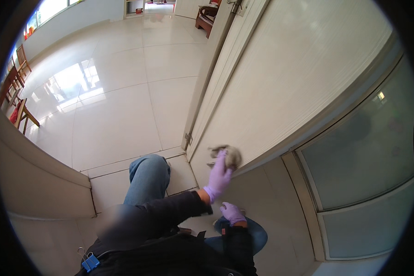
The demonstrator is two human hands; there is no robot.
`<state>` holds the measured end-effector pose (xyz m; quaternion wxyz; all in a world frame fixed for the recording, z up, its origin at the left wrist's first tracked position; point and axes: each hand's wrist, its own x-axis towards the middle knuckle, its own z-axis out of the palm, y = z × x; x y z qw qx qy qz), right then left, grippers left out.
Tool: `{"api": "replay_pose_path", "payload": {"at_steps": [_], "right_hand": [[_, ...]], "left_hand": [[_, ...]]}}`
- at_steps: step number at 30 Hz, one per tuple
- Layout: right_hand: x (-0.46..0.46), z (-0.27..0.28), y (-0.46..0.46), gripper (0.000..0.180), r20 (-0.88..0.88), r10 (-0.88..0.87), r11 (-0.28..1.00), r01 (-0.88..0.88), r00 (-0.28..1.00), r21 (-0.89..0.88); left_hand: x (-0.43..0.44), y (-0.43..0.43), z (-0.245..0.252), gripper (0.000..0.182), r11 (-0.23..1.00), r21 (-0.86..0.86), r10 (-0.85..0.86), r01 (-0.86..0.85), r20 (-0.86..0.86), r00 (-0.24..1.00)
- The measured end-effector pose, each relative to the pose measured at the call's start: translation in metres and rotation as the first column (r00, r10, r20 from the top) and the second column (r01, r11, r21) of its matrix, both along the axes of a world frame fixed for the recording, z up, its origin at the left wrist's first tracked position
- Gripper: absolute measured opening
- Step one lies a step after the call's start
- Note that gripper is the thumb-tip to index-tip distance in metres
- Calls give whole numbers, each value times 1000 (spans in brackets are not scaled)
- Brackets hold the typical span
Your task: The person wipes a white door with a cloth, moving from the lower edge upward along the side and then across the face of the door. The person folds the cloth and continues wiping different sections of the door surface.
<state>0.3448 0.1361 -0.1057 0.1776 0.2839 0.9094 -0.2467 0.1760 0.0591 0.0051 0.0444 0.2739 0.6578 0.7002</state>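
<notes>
My left hand (pixel 219 179), in a light purple glove, reaches across to the right and presses a crumpled grey-beige cloth (pixel 234 157) to the bottom part of a cream door (pixel 279 76). Cloth and fingertips are slightly blurred. My right hand (pixel 233 213), gloved the same way, rests by my bent right knee (pixel 257 234) with nothing visible in it. My left knee (pixel 150 176), in blue jeans, points forward over the doorway's floor strip.
A lower hinge (pixel 187 138) joins the door to its frame (pixel 207 76). Frosted glass panels (pixel 362 148) stand to the right, a pale wall edge (pixel 45 179) to the left. Beyond lie glossy floor tiles (pixel 117 110), wooden chairs (pixel 22 112) and a dark wooden seat (pixel 205 22).
</notes>
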Motion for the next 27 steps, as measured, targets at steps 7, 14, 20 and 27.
{"api": "replay_pose_path", "payload": {"at_steps": [7,14,20,27], "right_hand": [[-6,5,2,45,155,-32,999,39,987,-39],[2,4,-3,48,32,-71,996,72,997,-45],[1,8,-1,48,120,-63,995,71,991,-64],[9,14,-3,48,80,-78,996,82,994,-47]], "left_hand": [[5,14,85,74,972,169,-32,162,-590,806],[7,-10,5,73,997,-7,-69,75,-503,862],[21,-18,28,73,993,-65,-115,99,-321,940],[2,12,121,71,986,145,158,-76,-714,682]]}}
